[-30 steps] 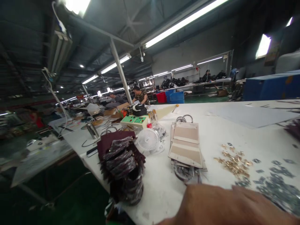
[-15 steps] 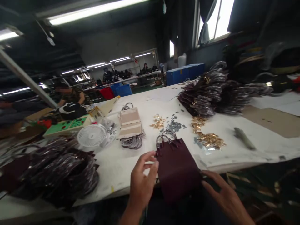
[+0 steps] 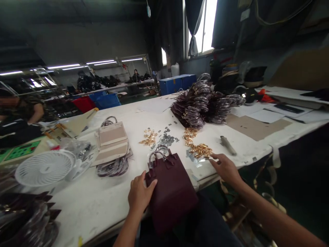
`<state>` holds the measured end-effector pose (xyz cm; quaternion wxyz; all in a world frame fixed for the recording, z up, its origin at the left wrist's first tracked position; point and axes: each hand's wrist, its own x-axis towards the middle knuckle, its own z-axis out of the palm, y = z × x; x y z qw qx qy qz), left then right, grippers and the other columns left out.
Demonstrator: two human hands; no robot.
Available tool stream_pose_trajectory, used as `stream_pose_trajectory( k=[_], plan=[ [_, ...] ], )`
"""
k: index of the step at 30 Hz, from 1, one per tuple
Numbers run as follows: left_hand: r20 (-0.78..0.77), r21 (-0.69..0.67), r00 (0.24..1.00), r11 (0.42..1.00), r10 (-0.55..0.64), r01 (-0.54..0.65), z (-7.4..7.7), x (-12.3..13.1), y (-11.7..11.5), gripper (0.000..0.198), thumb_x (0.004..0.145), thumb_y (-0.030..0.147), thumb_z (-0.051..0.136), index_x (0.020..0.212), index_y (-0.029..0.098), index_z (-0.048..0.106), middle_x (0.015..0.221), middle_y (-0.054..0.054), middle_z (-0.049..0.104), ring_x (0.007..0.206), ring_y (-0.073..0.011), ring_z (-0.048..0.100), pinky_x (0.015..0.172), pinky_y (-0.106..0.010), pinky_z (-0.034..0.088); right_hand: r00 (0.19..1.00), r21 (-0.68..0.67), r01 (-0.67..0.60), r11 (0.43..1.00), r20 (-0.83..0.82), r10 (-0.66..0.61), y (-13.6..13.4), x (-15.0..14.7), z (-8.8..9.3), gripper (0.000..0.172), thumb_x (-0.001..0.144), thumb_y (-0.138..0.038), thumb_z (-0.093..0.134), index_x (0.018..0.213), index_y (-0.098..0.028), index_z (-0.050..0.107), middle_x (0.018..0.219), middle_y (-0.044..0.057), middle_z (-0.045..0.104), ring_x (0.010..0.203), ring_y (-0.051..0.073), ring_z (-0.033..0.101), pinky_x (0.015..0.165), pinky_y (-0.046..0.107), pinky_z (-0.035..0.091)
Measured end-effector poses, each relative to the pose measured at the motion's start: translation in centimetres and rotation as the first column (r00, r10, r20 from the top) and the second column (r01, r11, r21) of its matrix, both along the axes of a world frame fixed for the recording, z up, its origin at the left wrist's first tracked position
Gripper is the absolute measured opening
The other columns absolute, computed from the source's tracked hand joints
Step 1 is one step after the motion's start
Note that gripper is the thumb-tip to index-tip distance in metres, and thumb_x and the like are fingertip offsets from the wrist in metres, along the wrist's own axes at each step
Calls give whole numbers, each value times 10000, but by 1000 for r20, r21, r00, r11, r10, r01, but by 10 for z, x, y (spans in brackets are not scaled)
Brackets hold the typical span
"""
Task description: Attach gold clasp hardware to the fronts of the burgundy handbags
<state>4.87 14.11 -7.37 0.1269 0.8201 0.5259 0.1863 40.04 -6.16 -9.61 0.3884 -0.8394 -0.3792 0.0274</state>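
A dark burgundy handbag [image 3: 172,190] with plastic-wrapped handles leans at the table's front edge, its lower part over my lap. My left hand [image 3: 141,192] grips its left side, thumb on the front panel and fingers behind the edge. To the right, my right hand [image 3: 226,168] reaches over the table with its fingers stretched out. Its fingertips are at the near edge of a pile of gold metal pieces [image 3: 200,150]; I cannot make out any piece between them. Silver metal pieces [image 3: 167,139] and a smaller gold heap [image 3: 150,137] lie behind the bag.
Burgundy bag parts with wrapped handles [image 3: 197,103] are heaped at the back. A stack of beige-lined panels [image 3: 113,142] and a white fan [image 3: 45,168] stand left. A grey-green tool [image 3: 228,145] and brown board [image 3: 254,127] lie right. A co-worker [image 3: 23,109] sits far left.
My right hand has left the bag's right edge and moved up and right to the gold pieces. My left hand has closed onto the bag's left side. The view has turned right.
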Motion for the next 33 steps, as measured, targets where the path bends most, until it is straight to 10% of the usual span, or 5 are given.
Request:
stream_pose_trajectory(
  k=[6,11,21,27,33],
  plan=[
    [8,-11,1000,1000,18,-18,3,1,1,299,909,423,675,1152,257,728,1135,-75,665,1128,-283,589,910,-363,459,994,-177,-6,984,102,24,19,22,-6,324,927,-472,539,1093,-317,770,1181,45,711,965,289,692,760,384,473],
    [338,-174,938,985,75,-16,1,1,0,168,769,281,766,922,219,736,1058,-49,622,873,-207,579,832,-331,442,986,-254,-18,967,157,60,17,25,-18,356,909,-567,539,1048,-331,766,1249,15,705,1016,272,695,749,363,468],
    [579,-372,804,922,139,108,-8,1,-1,221,781,385,719,872,186,686,782,-6,665,737,-182,588,682,-277,422,964,59,-177,982,-190,185,20,-19,9,380,782,-601,657,936,-257,706,858,51,759,809,292,720,744,404,532],
    [550,-430,825,891,130,147,-6,1,0,266,660,332,819,781,205,619,645,44,586,612,-151,506,593,-262,350,496,371,-385,845,-689,528,59,-142,24,410,783,-549,825,1015,-221,743,872,37,747,741,196,690,670,305,546],
    [590,-400,789,911,171,102,-7,-2,-9,239,773,380,731,770,215,557,738,31,622,705,-161,561,667,-264,397,-18,557,-232,797,-822,569,91,-164,21,331,762,-348,907,1027,-214,760,991,25,742,837,154,695,739,256,573]
  ],
)
